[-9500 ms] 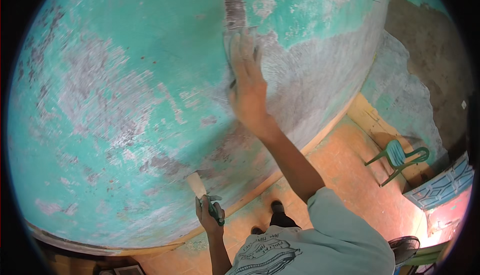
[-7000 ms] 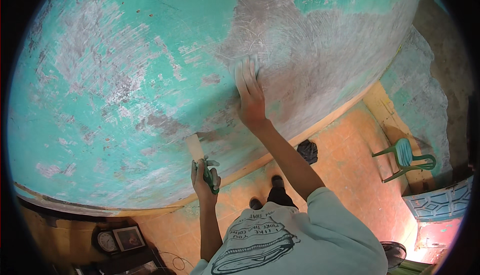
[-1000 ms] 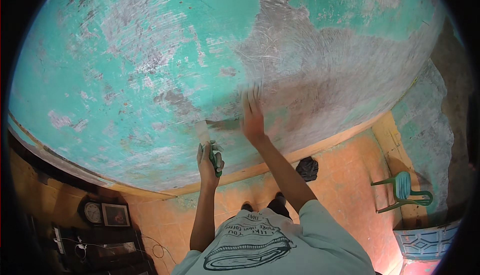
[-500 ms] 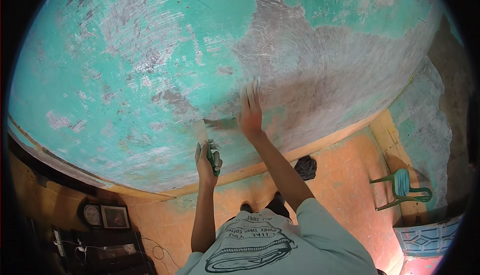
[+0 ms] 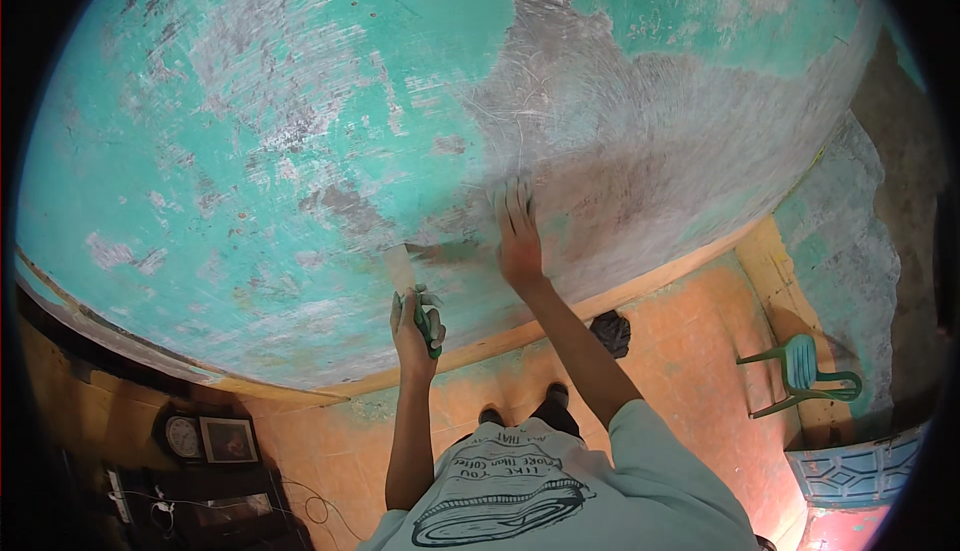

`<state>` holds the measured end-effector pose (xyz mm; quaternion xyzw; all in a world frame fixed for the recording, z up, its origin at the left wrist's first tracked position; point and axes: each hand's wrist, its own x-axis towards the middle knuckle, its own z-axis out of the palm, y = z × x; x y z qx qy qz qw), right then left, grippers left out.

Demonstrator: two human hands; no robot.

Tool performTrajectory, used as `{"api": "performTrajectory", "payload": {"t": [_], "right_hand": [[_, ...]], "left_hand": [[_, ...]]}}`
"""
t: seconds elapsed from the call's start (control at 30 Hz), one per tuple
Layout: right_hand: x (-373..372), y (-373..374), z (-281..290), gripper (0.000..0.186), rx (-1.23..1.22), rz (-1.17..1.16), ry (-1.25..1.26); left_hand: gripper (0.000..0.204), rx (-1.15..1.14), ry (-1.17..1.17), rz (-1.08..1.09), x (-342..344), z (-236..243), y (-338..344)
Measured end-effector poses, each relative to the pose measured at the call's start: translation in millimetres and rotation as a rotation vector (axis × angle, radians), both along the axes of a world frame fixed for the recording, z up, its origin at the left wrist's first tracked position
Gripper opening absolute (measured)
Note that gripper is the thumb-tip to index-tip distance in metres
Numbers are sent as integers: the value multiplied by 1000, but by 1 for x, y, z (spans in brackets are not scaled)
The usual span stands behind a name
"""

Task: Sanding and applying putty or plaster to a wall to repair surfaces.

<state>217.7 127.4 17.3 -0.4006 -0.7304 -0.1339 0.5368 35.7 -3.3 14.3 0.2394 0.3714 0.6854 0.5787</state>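
Note:
My left hand (image 5: 415, 326) grips a scraper with a green handle (image 5: 430, 336) and a pale, wide blade (image 5: 401, 267), held upright against or just in front of the weathered turquoise wall (image 5: 280, 141). My right hand (image 5: 517, 236) lies on the wall to the right of the scraper, fingers stretched upward and slightly apart, at the lower part of a scuffed grey patch (image 5: 600, 111). I cannot tell whether anything is under that palm. Scratches and flaking spots cover much of the paint around both hands.
Below are an orange tiled floor (image 5: 670, 331), a dark crumpled bundle (image 5: 610, 335) by the wall base and my feet. A green chair (image 5: 800, 371) and blue patterned panel (image 5: 850, 469) are at right. A clock (image 5: 183, 436), framed picture (image 5: 228, 440), dark furniture and cables sit lower left.
In the last half second my right hand has moved slightly down and right. Since the oldest frame it has come lower, and the grey area above it has widened. The left hand still holds the scraper.

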Motion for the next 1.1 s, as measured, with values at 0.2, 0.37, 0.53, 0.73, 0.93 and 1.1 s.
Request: {"api": "performTrajectory", "payload": {"t": [0.2, 0.37, 0.53, 0.73, 0.93, 1.1], "right_hand": [[-14, 4, 69, 56, 40, -32, 19], [3, 10, 45, 55, 46, 12, 1], [2, 4, 9, 51, -25, -53, -30], [-14, 10, 84, 51, 59, 40, 15], [-23, -8, -23, 56, -57, 18, 102], [-35, 9, 66, 60, 5, 76, 125]], "left_hand": [[22, -16, -9, -3, -4, -5, 0], [22, 1, -6, -31, -3, 0, -1], [22, -15, -14, -17, -2, -3, 0], [22, -17, -17, -12, -1, -6, 1], [22, -8, -3, -40, 1, -2, -1], [22, -33, -20, -16, -5, -9, 0]]}}
